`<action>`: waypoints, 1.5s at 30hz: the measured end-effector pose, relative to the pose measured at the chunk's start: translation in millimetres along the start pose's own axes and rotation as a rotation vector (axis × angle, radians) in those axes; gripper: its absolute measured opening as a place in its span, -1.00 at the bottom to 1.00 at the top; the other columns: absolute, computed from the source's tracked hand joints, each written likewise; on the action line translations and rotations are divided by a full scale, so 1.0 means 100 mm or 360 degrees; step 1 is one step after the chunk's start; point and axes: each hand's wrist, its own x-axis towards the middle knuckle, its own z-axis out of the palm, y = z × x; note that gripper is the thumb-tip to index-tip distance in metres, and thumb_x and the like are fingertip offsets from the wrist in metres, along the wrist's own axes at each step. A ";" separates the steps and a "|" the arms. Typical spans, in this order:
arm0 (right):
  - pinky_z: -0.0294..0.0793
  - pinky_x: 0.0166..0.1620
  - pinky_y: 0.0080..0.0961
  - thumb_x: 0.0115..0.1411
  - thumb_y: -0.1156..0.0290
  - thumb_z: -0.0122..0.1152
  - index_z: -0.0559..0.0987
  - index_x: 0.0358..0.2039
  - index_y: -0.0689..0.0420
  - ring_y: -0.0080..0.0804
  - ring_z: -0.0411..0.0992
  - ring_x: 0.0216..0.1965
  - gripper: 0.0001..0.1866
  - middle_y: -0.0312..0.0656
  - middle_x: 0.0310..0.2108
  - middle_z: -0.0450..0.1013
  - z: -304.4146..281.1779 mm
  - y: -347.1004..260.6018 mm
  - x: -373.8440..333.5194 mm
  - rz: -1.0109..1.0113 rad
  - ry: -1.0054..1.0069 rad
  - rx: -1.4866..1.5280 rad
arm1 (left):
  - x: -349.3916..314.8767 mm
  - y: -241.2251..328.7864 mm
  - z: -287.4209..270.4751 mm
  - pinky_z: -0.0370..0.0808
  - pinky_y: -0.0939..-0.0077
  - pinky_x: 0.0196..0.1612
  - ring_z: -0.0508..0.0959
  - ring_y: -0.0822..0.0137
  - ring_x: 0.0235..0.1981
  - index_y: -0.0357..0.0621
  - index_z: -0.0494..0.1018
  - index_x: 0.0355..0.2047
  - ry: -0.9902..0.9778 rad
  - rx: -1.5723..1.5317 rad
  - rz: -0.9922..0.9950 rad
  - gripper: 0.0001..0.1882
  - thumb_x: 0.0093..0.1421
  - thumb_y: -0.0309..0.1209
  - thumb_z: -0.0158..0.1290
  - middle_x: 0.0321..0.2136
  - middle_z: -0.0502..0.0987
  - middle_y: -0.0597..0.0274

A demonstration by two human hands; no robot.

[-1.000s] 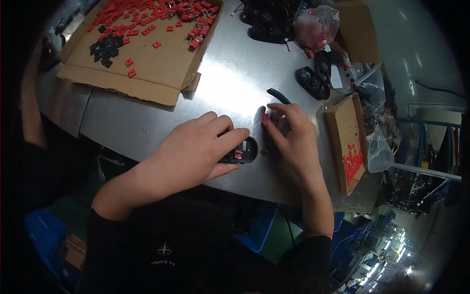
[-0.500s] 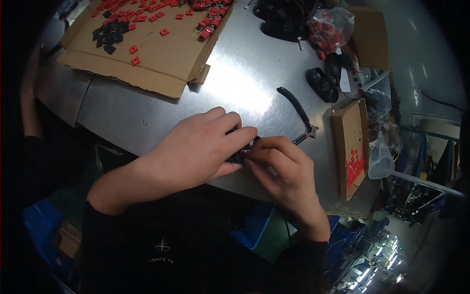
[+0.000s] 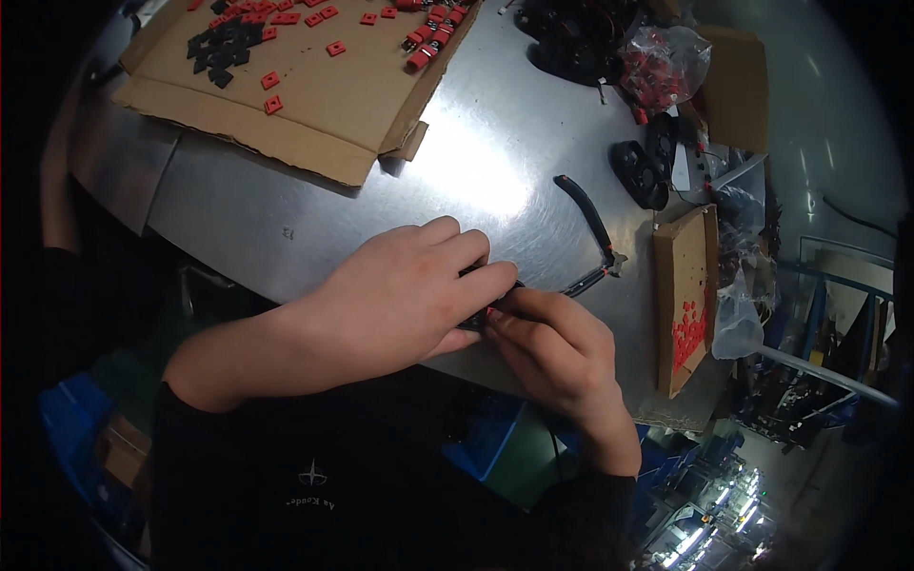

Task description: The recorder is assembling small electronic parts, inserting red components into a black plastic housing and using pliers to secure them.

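Note:
My left hand (image 3: 419,285) is closed around a black plastic part (image 3: 475,322), which the fingers mostly cover. Close against it, my right hand (image 3: 557,347) pinches with thumb and forefinger at the part's right side. A small red piece (image 3: 491,312) shows at those fingertips; its full shape is hidden. Just beyond the right hand, a pair of cutting pliers (image 3: 588,217) with black handles lies spread on the metal table (image 3: 343,214).
A flat cardboard tray (image 3: 324,143) at the far left carries red and black small pieces. A shallow cardboard box (image 3: 666,314) with red bits stands at right. Behind it are black housings (image 3: 640,173) and a clear bag (image 3: 666,71) of red parts. Another person's arm (image 3: 57,190) shows at left.
The whole view has shifted slightly, so the table things sit a little lower and farther right. Both hands stay together at the black part, and less of the red piece shows.

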 end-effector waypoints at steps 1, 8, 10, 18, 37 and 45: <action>0.63 -0.30 -0.45 -0.03 0.67 0.53 0.64 -0.27 0.21 -0.23 0.62 -0.32 -0.70 -0.08 -0.23 0.60 0.00 0.01 -0.01 0.0002 0.0014 0.0001 | 0.00 0.00 0.01 0.52 0.26 -0.01 0.51 0.13 -0.09 -0.15 0.46 0.17 0.0001 -0.0002 -0.0004 -0.38 0.09 -0.32 0.37 -0.10 0.48 0.17; 0.62 -0.29 -0.48 -0.04 0.68 0.54 0.65 -0.28 0.22 -0.29 0.62 -0.31 -0.70 -0.09 -0.23 0.60 0.03 -0.01 -0.05 0.0065 0.0165 0.0002 | 0.00 -0.03 0.02 0.53 0.33 -0.03 0.50 0.18 -0.10 -0.13 0.43 0.10 0.0045 0.0063 0.0035 -0.41 0.10 -0.29 0.38 -0.13 0.47 0.18; 0.62 -0.29 -0.48 -0.05 0.68 0.55 0.65 -0.28 0.22 -0.28 0.62 -0.31 -0.70 -0.08 -0.24 0.60 0.05 0.01 -0.04 0.0063 0.0149 0.0021 | 0.00 -0.02 0.02 0.54 0.38 -0.05 0.49 0.21 -0.10 -0.09 0.41 0.04 0.0066 0.0111 0.0068 -0.45 0.10 -0.26 0.38 -0.17 0.46 0.19; 0.64 -0.26 -0.46 -0.06 0.67 0.55 0.66 -0.27 0.22 -0.27 0.63 -0.29 -0.68 -0.08 -0.24 0.61 0.05 0.04 -0.02 0.0023 0.0077 0.0023 | 0.00 -0.02 0.01 0.54 0.39 -0.06 0.49 0.21 -0.10 -0.09 0.41 0.01 0.0051 0.0073 0.0070 -0.46 0.08 -0.28 0.39 -0.17 0.46 0.19; 0.63 -0.28 -0.49 -0.09 0.65 0.57 0.64 -0.28 0.20 -0.29 0.63 -0.30 -0.67 -0.09 -0.24 0.62 0.08 0.06 -0.05 -0.0016 0.0081 -0.0032 | 0.01 -0.03 0.01 0.57 0.42 -0.12 0.51 0.25 -0.14 -0.11 0.44 -0.02 0.0110 0.0070 0.0092 -0.47 0.04 -0.31 0.41 -0.20 0.46 0.23; 0.62 -0.30 -0.50 -0.09 0.65 0.57 0.64 -0.29 0.18 -0.30 0.62 -0.31 -0.67 -0.09 -0.24 0.62 0.08 0.07 -0.07 -0.0008 0.0078 -0.0027 | 0.00 -0.03 0.01 0.56 0.43 -0.13 0.50 0.27 -0.15 -0.11 0.44 -0.04 0.0128 0.0054 0.0090 -0.47 0.01 -0.32 0.42 -0.21 0.47 0.25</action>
